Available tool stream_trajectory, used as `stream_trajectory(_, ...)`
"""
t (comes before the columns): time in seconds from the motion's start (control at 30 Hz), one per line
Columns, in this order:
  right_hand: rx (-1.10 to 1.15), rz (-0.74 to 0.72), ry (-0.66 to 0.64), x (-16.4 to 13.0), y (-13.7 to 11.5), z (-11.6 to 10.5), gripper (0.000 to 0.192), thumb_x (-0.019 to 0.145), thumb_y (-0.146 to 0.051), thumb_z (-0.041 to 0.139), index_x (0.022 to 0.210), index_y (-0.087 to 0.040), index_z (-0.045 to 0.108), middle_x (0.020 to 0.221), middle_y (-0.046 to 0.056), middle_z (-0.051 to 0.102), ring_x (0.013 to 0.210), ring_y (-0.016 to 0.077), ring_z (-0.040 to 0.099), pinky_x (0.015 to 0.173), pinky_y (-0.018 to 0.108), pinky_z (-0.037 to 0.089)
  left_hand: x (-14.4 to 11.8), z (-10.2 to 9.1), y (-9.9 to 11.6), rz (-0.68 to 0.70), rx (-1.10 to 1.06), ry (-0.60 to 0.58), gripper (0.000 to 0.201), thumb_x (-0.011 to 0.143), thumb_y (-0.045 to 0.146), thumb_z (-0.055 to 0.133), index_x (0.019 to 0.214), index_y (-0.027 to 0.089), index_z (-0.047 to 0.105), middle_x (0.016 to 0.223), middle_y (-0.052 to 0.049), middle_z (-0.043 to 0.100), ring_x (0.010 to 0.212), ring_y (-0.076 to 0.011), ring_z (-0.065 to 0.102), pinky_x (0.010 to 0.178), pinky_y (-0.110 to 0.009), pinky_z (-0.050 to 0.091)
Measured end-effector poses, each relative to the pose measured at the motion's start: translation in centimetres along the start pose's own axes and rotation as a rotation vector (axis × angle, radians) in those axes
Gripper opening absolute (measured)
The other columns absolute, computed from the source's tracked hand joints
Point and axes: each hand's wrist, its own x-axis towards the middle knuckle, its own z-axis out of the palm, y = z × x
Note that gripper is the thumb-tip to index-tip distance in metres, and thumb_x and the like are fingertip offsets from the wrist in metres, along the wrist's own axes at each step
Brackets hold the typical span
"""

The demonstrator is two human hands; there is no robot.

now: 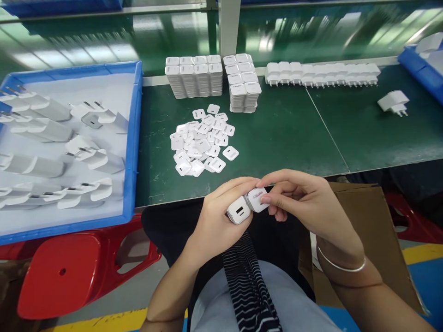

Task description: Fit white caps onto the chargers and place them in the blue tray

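White plastic charger [238, 211] sits low at the centre, just off the near edge of the green surface [284, 138], pinched in the grip of the left hand [218, 221] with its slotted face turned up, while the right hand [304, 203] holds a small white cover [258, 199] narrowly between thumb and fingers, touching the charger at its 2 o'clock corner. At 12 o'clock from the hands lies a loose heap of covers [202, 140], with stacked covers [207, 76] beyond it; a blue tray [133, 138] of chargers stands at 9 o'clock.
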Motion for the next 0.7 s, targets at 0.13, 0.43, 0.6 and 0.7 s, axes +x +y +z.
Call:
stream_trajectory(0.13,0.018,0.053,0.012,-0.11,-0.17,-0.01,0.025,0.079,-0.017,0.086,0.098,-0.025,0.071,0.058,-0.007,0.07,0.045,0.0067,0.062,0.046,0.012,0.054,-0.03,-0.03,-0.01,-0.002,0.022,-0.013,0.048,0.079,-0.004,0.068,0.122,0.017,0.07,0.124,-0.005,0.073,0.115,-0.0139,0.069,0.103,-0.02,0.054)
stream_trajectory(0.43,0.045,0.096,0.003,0.0,-0.25,0.04,0.031,0.08,-0.022,0.086,0.097,-0.024,0.06,0.057,-0.007,0.069,0.044,0.0073,0.06,0.045,0.013,0.053,-0.1,-0.03,0.01,-0.003,0.038,-0.024,0.048,0.079,-0.003,0.067,0.122,0.018,0.07,0.126,-0.005,0.073,0.117,-0.0136,0.069,0.103,-0.02,0.054)
stream_trajectory(0.6,0.044,0.101,-0.011,0.03,-0.22,-0.15,0.034,0.079,-0.024,0.087,0.096,-0.023,0.057,0.057,-0.007,0.069,0.045,0.0082,0.06,0.045,0.014,0.053,-0.13,0.03,0.0,-0.012,0.044,-0.021,0.05,0.079,-0.003,0.068,0.123,0.019,0.07,0.126,-0.004,0.073,0.117,-0.0144,0.07,0.104,-0.021,0.055)
stream_trajectory(0.7,0.039,0.102,-0.016,0.02,-0.2,-0.23,0.035,0.079,-0.025,0.087,0.096,-0.023,0.056,0.057,-0.007,0.07,0.044,0.0084,0.061,0.044,0.014,0.053,-0.1,0.04,-0.05,-0.008,0.04,-0.02,0.049,0.079,-0.003,0.068,0.123,0.019,0.07,0.126,-0.004,0.074,0.116,-0.0145,0.07,0.103,-0.022,0.056)
